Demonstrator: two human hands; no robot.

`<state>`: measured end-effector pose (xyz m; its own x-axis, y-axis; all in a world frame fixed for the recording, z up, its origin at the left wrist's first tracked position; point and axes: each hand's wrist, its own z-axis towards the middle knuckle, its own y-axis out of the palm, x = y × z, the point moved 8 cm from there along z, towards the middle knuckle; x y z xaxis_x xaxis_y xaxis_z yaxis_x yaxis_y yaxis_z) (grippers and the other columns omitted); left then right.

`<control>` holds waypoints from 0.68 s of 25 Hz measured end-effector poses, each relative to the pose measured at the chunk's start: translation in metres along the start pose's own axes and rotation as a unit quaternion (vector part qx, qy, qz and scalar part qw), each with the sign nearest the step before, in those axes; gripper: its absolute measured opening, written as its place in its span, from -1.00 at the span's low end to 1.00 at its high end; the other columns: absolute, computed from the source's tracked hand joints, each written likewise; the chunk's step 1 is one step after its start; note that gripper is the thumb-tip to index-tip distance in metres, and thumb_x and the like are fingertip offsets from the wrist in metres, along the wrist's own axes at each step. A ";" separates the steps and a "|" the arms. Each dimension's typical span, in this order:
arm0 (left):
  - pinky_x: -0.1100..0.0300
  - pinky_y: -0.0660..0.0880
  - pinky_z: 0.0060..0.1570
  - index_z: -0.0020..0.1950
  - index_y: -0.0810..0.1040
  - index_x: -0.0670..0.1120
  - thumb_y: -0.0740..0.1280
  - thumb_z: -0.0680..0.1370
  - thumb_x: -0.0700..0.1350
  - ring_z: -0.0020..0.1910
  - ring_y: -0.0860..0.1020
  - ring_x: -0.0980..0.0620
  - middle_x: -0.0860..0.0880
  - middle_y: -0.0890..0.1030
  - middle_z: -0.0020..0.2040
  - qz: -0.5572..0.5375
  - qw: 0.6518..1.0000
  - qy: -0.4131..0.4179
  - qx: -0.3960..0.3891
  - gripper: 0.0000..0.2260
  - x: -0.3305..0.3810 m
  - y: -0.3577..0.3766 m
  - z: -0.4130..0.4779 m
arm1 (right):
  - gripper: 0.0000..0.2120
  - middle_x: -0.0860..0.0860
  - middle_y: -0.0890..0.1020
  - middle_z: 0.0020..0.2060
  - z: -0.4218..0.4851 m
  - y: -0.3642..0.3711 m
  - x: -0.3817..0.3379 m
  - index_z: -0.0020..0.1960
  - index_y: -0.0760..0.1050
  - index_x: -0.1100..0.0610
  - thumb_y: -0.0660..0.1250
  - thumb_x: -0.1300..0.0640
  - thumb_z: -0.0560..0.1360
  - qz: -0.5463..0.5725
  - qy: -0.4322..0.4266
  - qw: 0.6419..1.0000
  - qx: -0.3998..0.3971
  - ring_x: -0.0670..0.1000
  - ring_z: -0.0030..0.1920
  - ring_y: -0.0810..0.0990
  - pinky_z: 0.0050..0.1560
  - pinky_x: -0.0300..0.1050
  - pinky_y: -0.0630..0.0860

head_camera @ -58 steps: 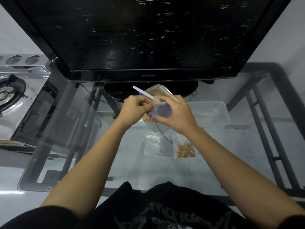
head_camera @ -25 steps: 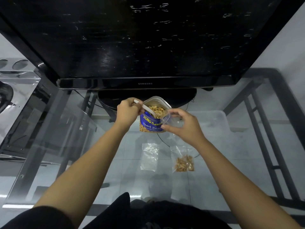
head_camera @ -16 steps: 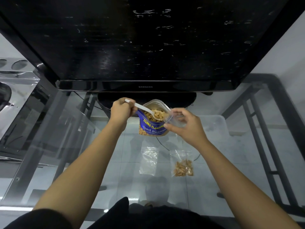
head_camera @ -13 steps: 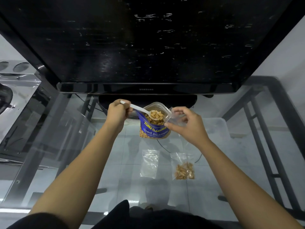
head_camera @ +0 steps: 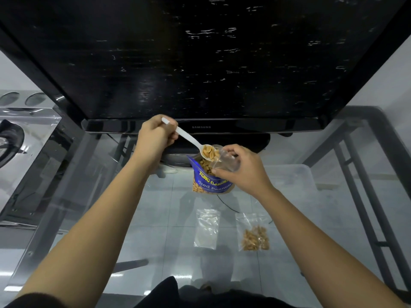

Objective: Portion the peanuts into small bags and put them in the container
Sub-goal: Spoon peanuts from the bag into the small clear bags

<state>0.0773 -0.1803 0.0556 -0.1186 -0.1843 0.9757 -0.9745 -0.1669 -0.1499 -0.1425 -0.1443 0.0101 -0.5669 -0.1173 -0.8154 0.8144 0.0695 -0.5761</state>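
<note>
A blue salted-peanut pouch (head_camera: 211,185) stands open on the glass table, under the television's lower edge. My left hand (head_camera: 155,138) grips a white plastic spoon (head_camera: 191,140) whose bowl, heaped with peanuts, hovers above the pouch mouth. My right hand (head_camera: 241,170) pinches a small clear bag (head_camera: 226,160), its open mouth touching the spoon bowl. Nearer me lie an empty clear bag (head_camera: 206,231) and a clear bag with peanuts (head_camera: 254,237). A clear plastic container (head_camera: 295,177) sits at the right.
A large black television (head_camera: 200,63) stands at the table's back, its base behind the pouch. A gas stove (head_camera: 13,141) is at the left. The glass table (head_camera: 111,218) has a dark metal frame (head_camera: 364,207) along its right side.
My left hand dipped the spoon into the pouch and lifted it out full of peanuts, up to the small bag's mouth. My right hand kept holding that bag.
</note>
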 end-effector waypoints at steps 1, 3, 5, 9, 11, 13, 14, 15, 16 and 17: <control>0.33 0.45 -0.31 -0.23 0.53 -0.03 0.24 0.54 -0.21 -0.33 0.50 0.13 0.01 0.53 -0.34 0.047 0.998 0.041 -0.009 -0.82 0.015 0.005 -0.006 | -0.52 -0.14 0.56 -0.03 -0.001 0.001 -0.002 0.09 0.50 0.01 0.56 -0.03 0.24 0.017 0.001 1.000 0.010 -0.14 -0.02 0.53 -0.14 -0.34 0.45; 0.38 0.42 -0.31 -0.20 0.53 -0.04 0.26 0.54 -0.17 -0.37 0.48 0.20 0.04 0.53 -0.39 0.173 0.972 0.156 -0.019 -0.87 0.051 0.019 -0.026 | -0.53 -0.18 0.59 -0.05 -0.003 0.002 -0.006 0.08 0.50 -0.01 0.57 -0.02 0.24 0.067 0.007 0.997 0.030 -0.19 -0.03 0.54 -0.10 -0.34 0.46; 0.46 0.32 -0.36 -0.16 0.53 -0.07 0.28 0.53 -0.16 -0.41 0.43 0.21 0.03 0.49 -0.43 0.278 0.915 0.290 -0.016 -0.91 0.086 0.034 -0.059 | -0.53 -0.19 0.60 -0.05 -0.006 0.004 -0.008 0.10 0.49 -0.03 0.57 0.01 0.24 0.133 0.025 0.990 0.047 -0.20 -0.03 0.55 -0.05 -0.33 0.49; 0.25 0.37 -0.36 -0.17 0.54 -0.09 0.28 0.52 -0.16 -0.43 0.44 0.10 -0.08 0.51 -0.40 0.230 0.899 0.361 0.091 -0.91 0.114 0.009 -0.075 | -0.50 -0.09 0.62 0.00 -0.009 0.001 -0.007 0.16 0.46 0.01 0.56 0.07 0.28 0.213 0.046 0.972 0.083 -0.09 -0.01 0.58 -0.05 -0.29 0.52; 0.13 0.44 -0.32 -0.24 0.51 0.03 0.27 0.49 -0.12 -0.40 0.50 0.02 -0.06 0.54 -0.38 0.093 0.957 0.243 0.132 -0.88 0.082 -0.017 -0.043 | -0.50 -0.07 0.62 -0.01 -0.013 -0.005 -0.004 0.16 0.46 -0.01 0.56 0.07 0.28 0.215 0.046 0.971 0.096 -0.11 -0.02 0.57 -0.09 -0.35 0.49; 0.07 0.52 -0.28 -0.26 0.50 0.08 0.27 0.47 -0.09 -0.36 0.55 -0.03 -0.02 0.56 -0.37 0.122 0.975 0.161 0.094 -0.88 0.040 -0.009 -0.023 | -0.51 -0.11 0.61 -0.04 -0.019 -0.010 0.004 0.14 0.45 -0.04 0.56 0.05 0.28 0.207 0.057 0.971 0.105 -0.12 -0.02 0.57 -0.09 -0.30 0.50; 0.08 0.51 -0.29 -0.23 0.52 0.07 0.29 0.49 -0.10 -0.36 0.56 -0.02 -0.03 0.57 -0.36 0.197 0.966 0.163 0.045 -0.89 0.022 0.006 -0.021 | -0.51 -0.12 0.61 -0.06 -0.021 -0.012 0.009 0.14 0.45 -0.04 0.55 0.04 0.28 0.203 0.067 0.971 0.105 -0.12 -0.02 0.57 -0.07 -0.28 0.52; 0.14 0.48 -0.32 -0.17 0.54 0.03 0.30 0.52 -0.12 -0.38 0.56 0.05 -0.01 0.57 -0.37 0.265 0.947 0.181 -0.011 -0.91 0.006 0.024 -0.024 | -0.51 -0.12 0.60 -0.06 -0.023 -0.013 0.014 0.14 0.45 -0.02 0.55 0.03 0.28 0.199 0.079 0.972 0.100 -0.11 -0.02 0.58 -0.07 -0.28 0.53; 0.26 0.43 -0.35 -0.11 0.56 -0.03 0.30 0.54 -0.14 -0.40 0.53 0.15 0.02 0.56 -0.37 0.305 0.931 0.195 -0.054 -0.93 -0.007 0.039 -0.027 | -0.52 -0.10 0.61 -0.05 -0.025 -0.013 0.020 0.14 0.45 -0.02 0.54 0.02 0.28 0.197 0.092 0.972 0.089 -0.09 -0.02 0.58 -0.10 -0.30 0.53; 0.36 0.41 -0.38 -0.06 0.57 -0.08 0.29 0.55 -0.15 -0.39 0.53 0.19 0.05 0.56 -0.35 0.315 0.927 0.189 -0.078 -0.92 -0.018 0.049 -0.029 | -0.53 -0.08 0.62 -0.05 -0.026 -0.011 0.026 0.13 0.45 -0.02 0.54 0.01 0.29 0.196 0.107 0.972 0.075 -0.08 -0.03 0.59 -0.15 -0.34 0.53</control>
<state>0.0261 -0.1572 0.0351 -0.7029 0.1609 0.6929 -0.7013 0.0066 -0.7129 -0.1697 -0.1219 -0.0058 -0.2100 0.0995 -0.9726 0.9726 -0.0803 -0.2182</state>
